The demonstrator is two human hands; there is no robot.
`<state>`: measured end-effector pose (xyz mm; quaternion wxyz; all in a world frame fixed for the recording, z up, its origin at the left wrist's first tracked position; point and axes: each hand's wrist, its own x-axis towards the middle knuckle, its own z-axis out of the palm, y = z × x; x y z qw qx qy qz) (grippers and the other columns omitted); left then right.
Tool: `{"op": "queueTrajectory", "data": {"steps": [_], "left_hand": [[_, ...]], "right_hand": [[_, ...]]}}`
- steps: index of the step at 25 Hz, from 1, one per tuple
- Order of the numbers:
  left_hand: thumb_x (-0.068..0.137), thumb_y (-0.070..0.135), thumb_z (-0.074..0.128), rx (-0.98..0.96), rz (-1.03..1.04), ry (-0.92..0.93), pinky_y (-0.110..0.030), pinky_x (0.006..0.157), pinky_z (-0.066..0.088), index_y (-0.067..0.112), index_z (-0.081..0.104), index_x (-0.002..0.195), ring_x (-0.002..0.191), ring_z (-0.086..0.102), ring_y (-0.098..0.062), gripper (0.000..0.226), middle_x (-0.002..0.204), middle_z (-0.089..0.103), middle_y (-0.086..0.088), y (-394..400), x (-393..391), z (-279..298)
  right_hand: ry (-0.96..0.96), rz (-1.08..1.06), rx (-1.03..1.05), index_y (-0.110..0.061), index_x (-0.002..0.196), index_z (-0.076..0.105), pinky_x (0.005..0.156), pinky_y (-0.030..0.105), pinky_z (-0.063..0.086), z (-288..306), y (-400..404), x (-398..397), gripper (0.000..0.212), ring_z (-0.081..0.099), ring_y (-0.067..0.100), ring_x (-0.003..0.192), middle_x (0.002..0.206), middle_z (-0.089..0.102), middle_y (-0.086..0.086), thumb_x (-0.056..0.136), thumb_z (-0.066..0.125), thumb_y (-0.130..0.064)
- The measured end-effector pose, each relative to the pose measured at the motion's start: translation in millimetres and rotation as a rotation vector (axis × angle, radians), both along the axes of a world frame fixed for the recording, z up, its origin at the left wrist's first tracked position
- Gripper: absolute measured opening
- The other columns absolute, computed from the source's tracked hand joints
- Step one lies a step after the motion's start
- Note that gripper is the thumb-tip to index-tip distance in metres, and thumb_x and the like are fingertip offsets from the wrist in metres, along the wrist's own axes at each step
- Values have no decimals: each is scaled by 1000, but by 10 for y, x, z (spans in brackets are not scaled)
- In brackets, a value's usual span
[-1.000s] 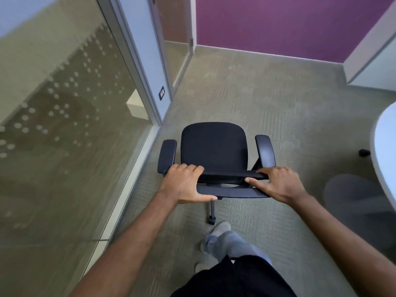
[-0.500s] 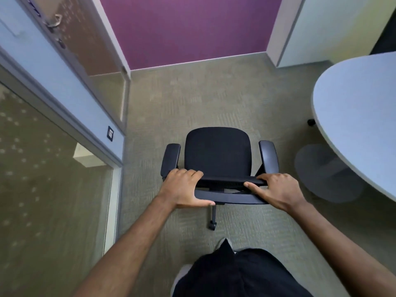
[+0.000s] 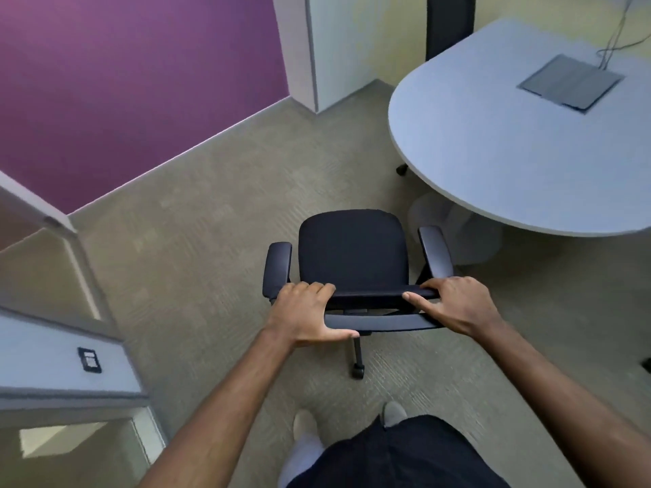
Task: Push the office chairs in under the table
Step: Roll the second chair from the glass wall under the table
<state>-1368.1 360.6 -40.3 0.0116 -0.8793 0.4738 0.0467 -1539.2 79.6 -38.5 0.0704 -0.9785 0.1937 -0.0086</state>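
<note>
Left hand (image 3: 305,311) and right hand (image 3: 454,304) each grip the backrest top of a black office chair (image 3: 352,255), which stands on beige carpet (image 3: 211,213) near the rounded grey table (image 3: 510,142), not under it. A purple wall (image 3: 134,82) lies beyond; no legible writing shows.

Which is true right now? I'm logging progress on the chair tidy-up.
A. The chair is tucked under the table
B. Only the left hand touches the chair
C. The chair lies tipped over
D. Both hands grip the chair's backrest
D: the left hand and right hand both grip the backrest of the office chair, which stands upright short of the table.
</note>
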Motion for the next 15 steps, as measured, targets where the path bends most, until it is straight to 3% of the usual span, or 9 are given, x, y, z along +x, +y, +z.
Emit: {"op": "queueTrajectory", "data": {"steps": [6,15], "left_hand": [[64,110,25,-18,-274,-23,-39,80,46,28,58,119,97,68,-23,104,106,71,5,-142,892,27],[65,107,36,-51,-512,-15,-38,74,50,26,61,113,90,69,-25,97,97,72,5,-680,1543,38]], "right_hand": [[10,-262,-12,-36,104,81,67,33,49,24,416,225,91,74,20,87,87,78,-9,82,19,-98],[57,-505,-4,-37,116,79,78,35,56,37,481,453,96,74,23,100,100,80,-7,80,17,-100]]}}
